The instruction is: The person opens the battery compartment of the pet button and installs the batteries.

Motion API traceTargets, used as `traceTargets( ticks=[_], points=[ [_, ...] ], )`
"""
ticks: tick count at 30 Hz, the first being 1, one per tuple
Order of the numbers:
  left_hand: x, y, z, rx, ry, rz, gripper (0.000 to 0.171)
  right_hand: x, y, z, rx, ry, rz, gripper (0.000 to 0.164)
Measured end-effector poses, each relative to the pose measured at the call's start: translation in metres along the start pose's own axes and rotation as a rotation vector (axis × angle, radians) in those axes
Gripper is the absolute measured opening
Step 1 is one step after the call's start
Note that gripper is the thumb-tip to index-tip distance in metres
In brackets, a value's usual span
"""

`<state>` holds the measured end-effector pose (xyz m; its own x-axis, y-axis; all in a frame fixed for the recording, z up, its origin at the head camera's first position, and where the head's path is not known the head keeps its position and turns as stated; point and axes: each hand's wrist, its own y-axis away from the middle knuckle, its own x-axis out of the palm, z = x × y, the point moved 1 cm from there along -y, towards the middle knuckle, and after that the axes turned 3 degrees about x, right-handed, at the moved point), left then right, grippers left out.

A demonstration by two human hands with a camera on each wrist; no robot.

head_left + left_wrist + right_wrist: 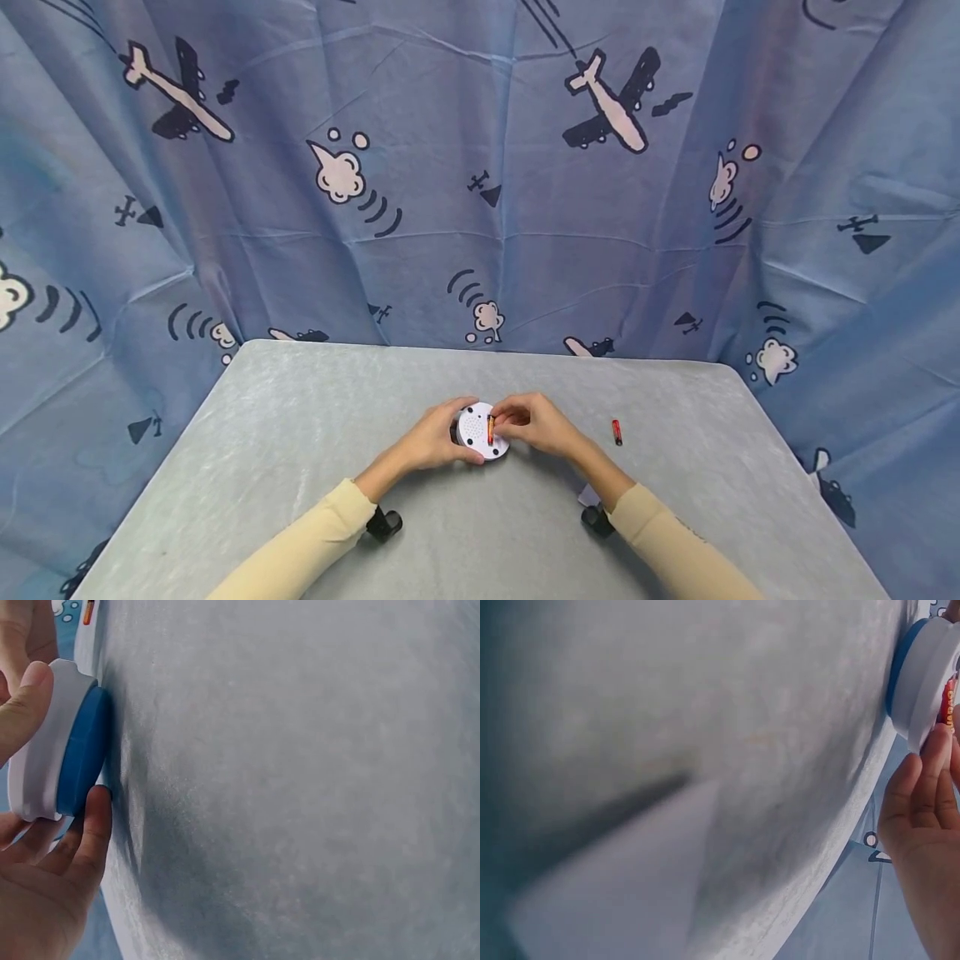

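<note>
A round white device with a blue face is tilted so its white back, with small holes and dark round feet, shows in the head view. My left hand grips it by the rim, thumb on one side and fingers on the other. A red AA-type battery lies at the slot in that back. My right hand pinches this battery with its fingertips; the right wrist view shows the fingers at the battery's red side.
A second red battery lies on the grey table, right of my right hand. Beneath the right wrist is a flat white piece, large and blurred in the right wrist view. A blue printed curtain hangs behind the table's far edge.
</note>
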<state>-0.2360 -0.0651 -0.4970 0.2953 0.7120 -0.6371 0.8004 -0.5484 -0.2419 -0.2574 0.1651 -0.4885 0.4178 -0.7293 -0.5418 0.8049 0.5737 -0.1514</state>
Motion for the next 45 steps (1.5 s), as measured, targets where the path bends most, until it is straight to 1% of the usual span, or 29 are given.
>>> traceTargets(
  ticks=[4, 8, 14, 18, 24, 25, 26, 29, 31, 32, 33, 36, 41, 45],
  points=[
    [-0.001, 0.0, -0.002, -0.009, -0.016, 0.002, 0.09, 0.0, 0.002, 0.001, 0.002, -0.019, 0.023, 0.026],
    [0.0, -0.001, -0.002, -0.007, -0.01, -0.001, 0.089, 0.001, 0.004, 0.003, 0.023, -0.025, 0.034, 0.031],
    [0.0, -0.002, -0.001, 0.007, 0.005, -0.007, 0.089, 0.001, 0.004, 0.003, 0.022, 0.007, 0.024, 0.03],
    [-0.001, -0.002, -0.002, 0.006, 0.048, -0.006, 0.089, -0.001, 0.005, 0.002, 0.005, 0.002, 0.019, 0.028],
    [-0.003, -0.003, 0.0, -0.004, 0.082, 0.012, 0.089, 0.0, 0.006, 0.002, 0.001, -0.009, 0.02, 0.027],
    [-0.002, -0.003, 0.001, -0.012, 0.101, 0.02, 0.089, 0.001, 0.006, 0.003, 0.007, -0.004, 0.017, 0.027],
    [-0.001, -0.002, 0.002, -0.021, 0.128, 0.027, 0.089, 0.0, 0.008, 0.008, 0.008, -0.006, 0.015, 0.026],
    [0.001, -0.003, 0.004, -0.043, 0.188, 0.046, 0.091, 0.002, 0.008, 0.007, 0.016, -0.004, 0.003, 0.025],
    [0.003, -0.003, 0.004, -0.047, 0.18, 0.059, 0.094, 0.002, 0.009, 0.007, 0.026, -0.001, 0.003, 0.025],
    [0.003, -0.004, 0.004, -0.045, 0.162, 0.062, 0.096, 0.002, 0.009, 0.006, 0.02, -0.007, 0.006, 0.025],
    [0.004, -0.004, 0.003, -0.039, 0.137, 0.062, 0.097, 0.002, 0.008, 0.0, 0.019, -0.007, 0.01, 0.026],
    [0.006, -0.005, 0.001, -0.033, 0.081, 0.056, 0.099, 0.001, 0.009, -0.002, 0.007, -0.011, 0.027, 0.026],
    [0.008, -0.005, 0.001, -0.043, 0.104, 0.022, 0.095, 0.0, 0.008, -0.003, 0.006, -0.012, 0.039, 0.026],
    [0.008, -0.005, 0.003, -0.059, 0.144, 0.021, 0.097, 0.001, 0.007, -0.003, 0.013, -0.006, 0.036, 0.025]
  ],
)
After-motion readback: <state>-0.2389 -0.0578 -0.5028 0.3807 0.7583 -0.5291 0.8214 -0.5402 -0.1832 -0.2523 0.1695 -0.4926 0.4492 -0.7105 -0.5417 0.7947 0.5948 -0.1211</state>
